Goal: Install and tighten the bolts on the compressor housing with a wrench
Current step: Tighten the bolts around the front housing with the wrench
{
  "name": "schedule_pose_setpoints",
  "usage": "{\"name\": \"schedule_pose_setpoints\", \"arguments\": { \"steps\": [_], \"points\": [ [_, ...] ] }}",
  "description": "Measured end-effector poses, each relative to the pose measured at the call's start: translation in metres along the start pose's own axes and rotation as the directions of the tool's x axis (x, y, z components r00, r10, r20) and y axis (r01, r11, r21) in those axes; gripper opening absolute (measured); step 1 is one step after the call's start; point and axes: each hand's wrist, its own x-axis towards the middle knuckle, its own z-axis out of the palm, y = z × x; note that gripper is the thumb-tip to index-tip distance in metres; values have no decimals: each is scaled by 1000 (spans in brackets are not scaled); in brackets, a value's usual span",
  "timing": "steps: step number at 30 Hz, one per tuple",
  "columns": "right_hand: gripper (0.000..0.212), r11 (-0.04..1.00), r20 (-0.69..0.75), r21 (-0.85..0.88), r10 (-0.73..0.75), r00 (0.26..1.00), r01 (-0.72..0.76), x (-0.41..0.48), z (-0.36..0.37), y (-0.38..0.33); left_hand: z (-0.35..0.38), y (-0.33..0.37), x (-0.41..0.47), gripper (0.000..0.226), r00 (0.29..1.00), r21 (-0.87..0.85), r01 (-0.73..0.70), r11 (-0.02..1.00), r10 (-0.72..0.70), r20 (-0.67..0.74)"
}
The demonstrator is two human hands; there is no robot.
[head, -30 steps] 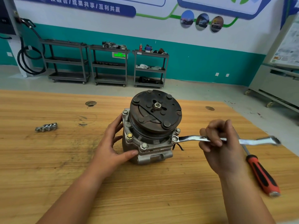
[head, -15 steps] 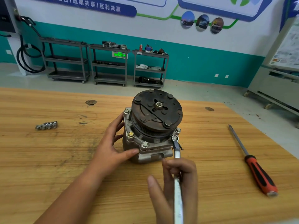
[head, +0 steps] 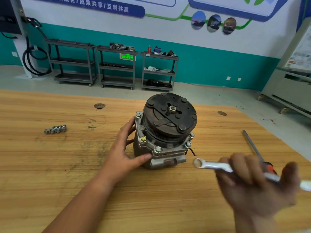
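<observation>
The compressor [head: 165, 132] stands on the wooden bench, its dark pulley face turned up and toward me. Several bolts sit in its silver housing flange [head: 146, 145], one at the front right corner [head: 187, 144]. My left hand [head: 123, 149] holds the housing's left side, thumb against the front. My right hand [head: 252, 184], blurred, grips a silver wrench [head: 213, 166]. The wrench's ring end [head: 198, 163] hangs free, just right of and below the housing, touching no bolt.
A small heap of loose bolts [head: 55, 129] lies on the bench at the left. A screwdriver [head: 252, 145] with a red and black handle lies at the right, partly behind my right hand. Carts and a cabinet stand on the floor beyond.
The wrench swung on the front right bolt from pointing right to pointing toward me. Now it is off the bolt and my right hand has carried it back out to the right.
</observation>
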Motion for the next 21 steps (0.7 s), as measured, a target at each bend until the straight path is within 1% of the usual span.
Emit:
{"name": "schedule_pose_setpoints", "arguments": {
  "steps": [1, 2, 4, 6, 8, 10, 12, 14, 18, 21],
  "points": [
    [38, 988, -46, 133, 88, 995, -81, 8, -12, -8, 0, 1, 0, 94, 1000, 20, -2, 1000, 2, 8],
    [39, 976, -84, 176, 146, 986, -130, 17, -24, -13, 0, 2, -1, 94, 1000, 41, -9, 999, 8, 13],
    [42, 939, -66, 254, 258, 964, -234, 34, -41, -13, 1, 3, -2, 99, 1000, 72, -23, 997, 22, 20],
    [44, 897, -46, 312, 343, 938, -313, 48, -48, -4, 4, 3, -3, 110, 999, 93, -25, 995, 23, 29],
    [46, 835, -20, 374, 441, 897, -402, 57, -53, 3, 7, 2, -4, 122, 999, 83, -14, 996, 10, 47],
    [50, 777, -6, 411, 526, 851, -477, 64, -56, 7, 12, 3, -5, 129, 998, 80, -6, 997, 1, 59],
    [53, 724, 15, 421, 597, 802, -546, 71, -57, 8, 15, 2, -5, 129, 998, 98, -3, 995, -3, 59],
    [55, 698, 26, 386, 645, 764, -602, 78, -57, 7, 16, 1, -5, 126, 998, 110, 3, 994, -9, 56],
    [52, 656, 79, 285, 710, 699, -699, 89, -62, 4, 16, 0, -5, 122, 998, 152, -34, 988, 25, 63],
    [49, 611, 130, 273, 742, 658, -743, 89, -69, 3, 15, 1, -5, 122, 997, 154, -49, 987, 39, 67]
  ]
}}
